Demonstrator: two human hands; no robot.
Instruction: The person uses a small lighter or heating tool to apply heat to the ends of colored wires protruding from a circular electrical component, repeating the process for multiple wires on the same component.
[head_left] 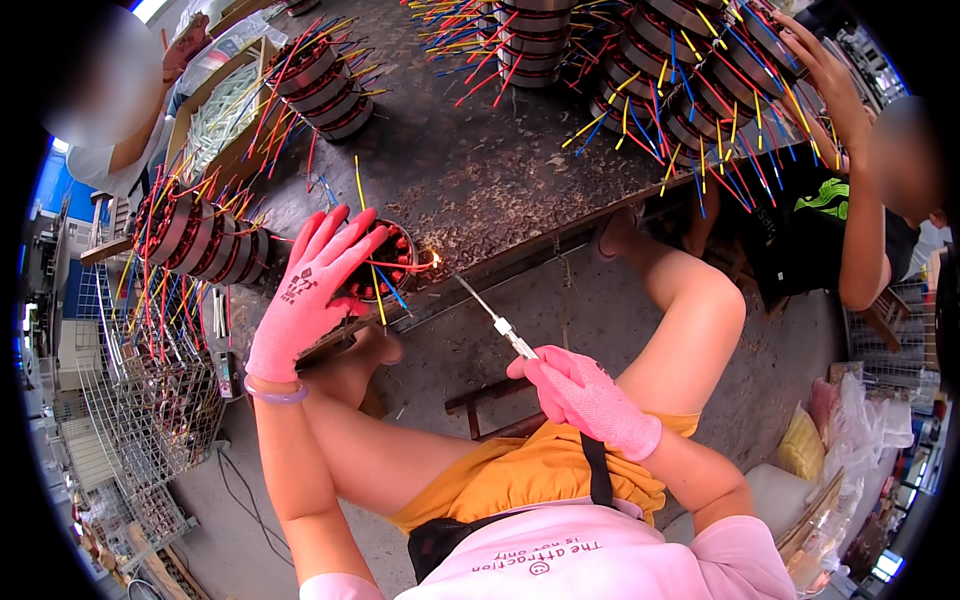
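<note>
My left hand (312,285), in a pink glove, lies with its fingers stretched out over a wire-wound motor stator (402,248) at the table's near edge. Red, yellow and blue leads stick out from under and around the fingers. A small orange flame (436,260) glows at the end of red leads on the stator's right side. My right hand (595,398), also gloved in pink, is closed around the pale handle of a slim torch-like tool (482,306). Its long thin metal tip points up and left at the flame, a short gap away.
Stacked stators with coloured leads stand at the left (205,240), the upper left (320,85) and along the far side (535,45) of the worn dark table (470,160). A cardboard box (222,120) holds pale tubes. Two people sit nearby, one at each side. Wire baskets (150,430) stand lower left.
</note>
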